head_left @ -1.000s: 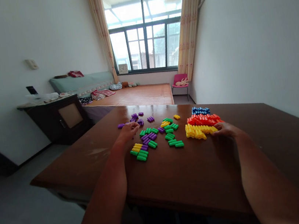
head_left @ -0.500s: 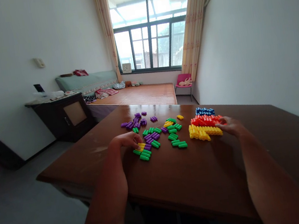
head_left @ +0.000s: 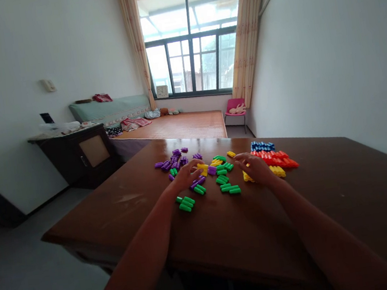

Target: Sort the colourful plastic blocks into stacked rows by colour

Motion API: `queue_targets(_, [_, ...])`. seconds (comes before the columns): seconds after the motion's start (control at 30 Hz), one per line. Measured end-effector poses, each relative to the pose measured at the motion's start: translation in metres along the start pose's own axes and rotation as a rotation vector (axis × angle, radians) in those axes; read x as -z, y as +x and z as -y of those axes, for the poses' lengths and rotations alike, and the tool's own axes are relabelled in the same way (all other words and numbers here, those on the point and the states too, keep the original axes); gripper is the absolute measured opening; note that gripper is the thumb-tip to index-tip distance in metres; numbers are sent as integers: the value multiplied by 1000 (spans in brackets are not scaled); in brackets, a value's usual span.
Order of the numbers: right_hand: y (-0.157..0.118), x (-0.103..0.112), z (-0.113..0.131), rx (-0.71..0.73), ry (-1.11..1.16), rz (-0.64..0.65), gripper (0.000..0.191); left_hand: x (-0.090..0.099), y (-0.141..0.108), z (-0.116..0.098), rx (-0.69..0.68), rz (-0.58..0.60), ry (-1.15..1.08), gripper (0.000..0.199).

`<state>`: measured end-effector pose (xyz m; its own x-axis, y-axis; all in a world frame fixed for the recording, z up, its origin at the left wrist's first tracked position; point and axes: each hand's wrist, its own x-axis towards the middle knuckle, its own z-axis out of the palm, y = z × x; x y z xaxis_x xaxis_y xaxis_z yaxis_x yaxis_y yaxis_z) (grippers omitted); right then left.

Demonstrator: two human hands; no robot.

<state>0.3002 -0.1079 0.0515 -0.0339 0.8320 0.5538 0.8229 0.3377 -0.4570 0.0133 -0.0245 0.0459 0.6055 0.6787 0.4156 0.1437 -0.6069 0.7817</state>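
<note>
A home bedroom, shown by the bed (head_left: 183, 123), patterned curtains (head_left: 247, 31) and bedside cabinet (head_left: 72, 152).

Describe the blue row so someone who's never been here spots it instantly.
Start with the brown table in the foreground and find the person's right hand. Beyond it, towards the right wall, the blue row lies behind the red row. Nothing else on the tabletop is blue.

yellow pieces (head_left: 278, 171) half-hidden by right hand (head_left: 255, 167), forearms (head_left: 145, 248) cropped

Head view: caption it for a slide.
Left hand holding yellow pieces, right hand near yellow row, red row and blue row.
</note>
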Motion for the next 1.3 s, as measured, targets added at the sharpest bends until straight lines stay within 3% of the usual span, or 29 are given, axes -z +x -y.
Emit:
queue_targets(0.17, [-9,-34,39,113,164,172,28,-29,-1,-2,34,44,-97,38])
queue_targets(0.33, [-8,-40,38,87,252,206,24,-31,-3,-5,7,32,-99,37])
queue_targets(0.43, [-1,-16,7,-19,217,102,30,-27,-3,-9,3,-5,-1,32])
queue_targets(0.6, [-12,55,-92,-419,-74,-133,36,-26,-2,-6,-8,-43,73,29])
queue_targets(0.7, [-32,88,-143,-684,-227,-104,28,-27,-2,0,-14,-36,88,28])
queue_targets(0.83, [-50,98,-171,-945,-365,17,23,-24,-2,6,-17,-14,109,29])
queue_targets(0.97, [-49,93,-177,-985,-320,72,25,-21,-1,9,-18,-15,132,30])
queue_targets(1.1, [-43,95,-172,-911,-277,-78,28,-21,-2,8,-17,-10,147,29])
queue_targets(1.2, [-37,94,-153,-779,-120,-152,26,-21,-2,7,-7,4,152,29])
queue_targets(1.3, [-30,87,-124,-666,112,-52,26,-21,-2,8,0,17,159,28])
